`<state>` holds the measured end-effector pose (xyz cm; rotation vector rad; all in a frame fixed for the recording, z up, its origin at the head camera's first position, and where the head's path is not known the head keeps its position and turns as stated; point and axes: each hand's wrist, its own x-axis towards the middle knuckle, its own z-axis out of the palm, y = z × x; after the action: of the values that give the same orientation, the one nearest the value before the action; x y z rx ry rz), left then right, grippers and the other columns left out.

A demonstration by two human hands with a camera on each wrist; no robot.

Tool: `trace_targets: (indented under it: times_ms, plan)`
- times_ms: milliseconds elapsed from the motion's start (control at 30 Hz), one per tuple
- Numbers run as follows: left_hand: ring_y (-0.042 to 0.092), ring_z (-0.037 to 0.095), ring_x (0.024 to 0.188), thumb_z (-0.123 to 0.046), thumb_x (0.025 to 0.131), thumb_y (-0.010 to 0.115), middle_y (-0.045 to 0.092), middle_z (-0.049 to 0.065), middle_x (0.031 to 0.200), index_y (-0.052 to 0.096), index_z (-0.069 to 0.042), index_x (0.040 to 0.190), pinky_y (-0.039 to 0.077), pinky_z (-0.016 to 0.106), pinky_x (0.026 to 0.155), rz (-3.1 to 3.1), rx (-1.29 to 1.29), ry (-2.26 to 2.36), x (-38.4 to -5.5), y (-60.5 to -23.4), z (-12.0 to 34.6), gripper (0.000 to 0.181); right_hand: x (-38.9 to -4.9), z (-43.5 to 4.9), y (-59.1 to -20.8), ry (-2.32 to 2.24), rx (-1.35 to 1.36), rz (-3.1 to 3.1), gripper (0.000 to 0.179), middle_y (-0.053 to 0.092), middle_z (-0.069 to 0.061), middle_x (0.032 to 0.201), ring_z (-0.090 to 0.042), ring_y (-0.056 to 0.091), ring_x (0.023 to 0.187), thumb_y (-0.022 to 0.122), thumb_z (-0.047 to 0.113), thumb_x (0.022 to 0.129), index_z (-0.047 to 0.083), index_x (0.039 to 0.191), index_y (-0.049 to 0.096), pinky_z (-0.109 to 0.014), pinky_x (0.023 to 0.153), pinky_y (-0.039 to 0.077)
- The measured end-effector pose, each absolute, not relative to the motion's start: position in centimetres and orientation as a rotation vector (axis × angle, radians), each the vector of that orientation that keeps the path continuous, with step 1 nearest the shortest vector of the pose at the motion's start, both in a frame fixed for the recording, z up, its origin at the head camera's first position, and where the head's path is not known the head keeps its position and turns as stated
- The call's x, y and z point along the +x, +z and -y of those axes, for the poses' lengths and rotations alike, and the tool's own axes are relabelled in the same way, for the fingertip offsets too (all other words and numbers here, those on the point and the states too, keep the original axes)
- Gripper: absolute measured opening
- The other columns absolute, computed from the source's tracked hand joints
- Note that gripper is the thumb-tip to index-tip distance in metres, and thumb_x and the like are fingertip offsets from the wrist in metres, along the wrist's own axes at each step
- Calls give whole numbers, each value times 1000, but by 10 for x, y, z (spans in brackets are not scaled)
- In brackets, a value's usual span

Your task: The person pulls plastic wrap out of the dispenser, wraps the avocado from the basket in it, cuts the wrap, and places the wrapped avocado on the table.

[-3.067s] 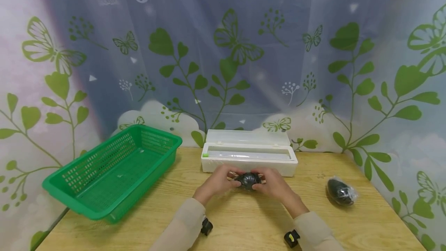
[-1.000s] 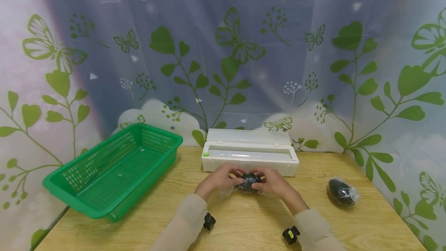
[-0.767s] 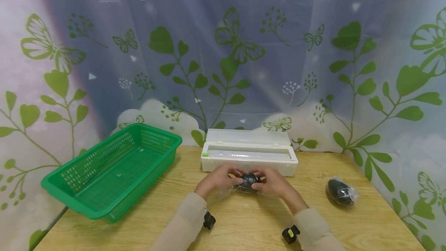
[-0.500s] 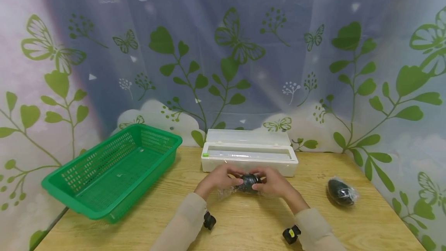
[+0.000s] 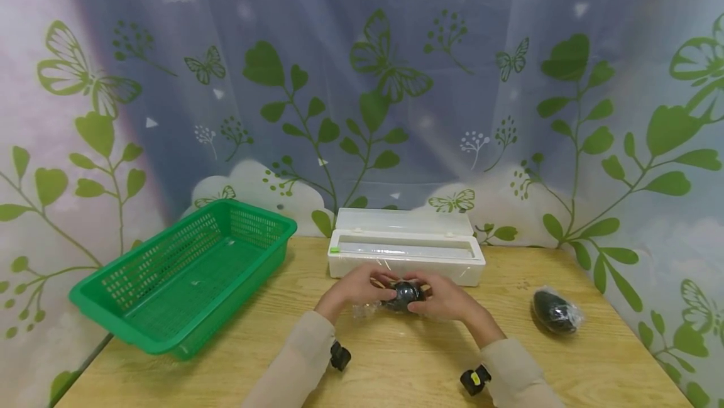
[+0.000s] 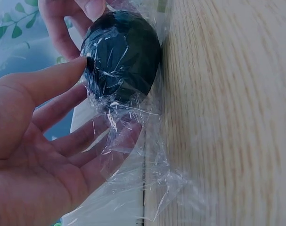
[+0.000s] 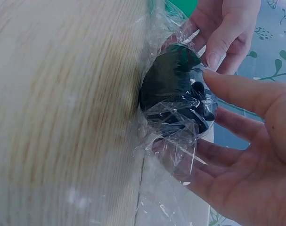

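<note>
A dark, glossy egg-shaped fruit (image 5: 408, 295) lies on the table in front of a white cling film box, wrapped in clear cling film (image 6: 117, 141). My left hand (image 5: 362, 287) holds its left side, thumb on top and fingers curled behind. From the other side my right hand (image 5: 444, 297) grips it in the same way. Loose, crumpled film spreads past the fruit over the fingers in both wrist views. The fruit (image 7: 173, 94) touches the table there; its exact kind is hard to tell through the film.
The white cling film box (image 5: 404, 268) stands behind my hands, lid raised, a film roll inside. A green plastic basket (image 5: 153, 344) stands at the left. Another dark wrapped fruit (image 5: 554, 311) lies on the wooden table (image 5: 407, 370) at the right. A patterned curtain hangs behind.
Both hands stay on the fruit at the same place, with small finger shifts. The fruit has turned slightly, and loose film now shows at its left side compared with the earliest frame.
</note>
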<state>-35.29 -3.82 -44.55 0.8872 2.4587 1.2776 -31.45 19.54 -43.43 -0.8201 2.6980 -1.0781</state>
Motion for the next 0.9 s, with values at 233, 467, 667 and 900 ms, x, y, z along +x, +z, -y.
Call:
trace_targets:
  times_ms: [233, 467, 667, 900]
  plan:
    - [69, 36, 118, -11, 95, 74, 71, 19, 127, 71, -4, 127, 61, 45, 97, -2438, 887, 1297, -351, -443, 39, 33, -313, -195, -434, -1054, -798, -2715, 53, 62, -27, 136, -45, 61, 125, 78, 10, 90, -1, 138, 58, -53, 98, 59]
    - [67, 38, 121, -12, 96, 74, 70, 21, 130, 69, -2, 129, 58, 48, 102, -2401, 922, 1288, -350, -443, 40, 36, -312, -196, -430, -1050, -836, -2701, 52, 61, -27, 137, -47, 61, 124, 79, 11, 89, -2, 135, 60, -52, 97, 59]
    - [68, 37, 121, -15, 93, 77, 69, 21, 132, 68, -4, 133, 59, 44, 101, -2351, 916, 1285, -349, -440, 41, 43, -309, -195, -426, -1055, -813, -2696, 53, 61, -26, 138, -47, 61, 123, 81, 12, 89, -1, 135, 60, -54, 97, 59]
    - [71, 31, 112, -10, 89, 81, 73, 15, 122, 72, -2, 124, 61, 33, 95, -2362, 963, 1234, -349, -440, 40, 36, -308, -192, -424, -1030, -680, -2725, 40, 73, -17, 114, -31, 72, 100, 86, 11, 83, -1, 117, 70, -46, 87, 63]
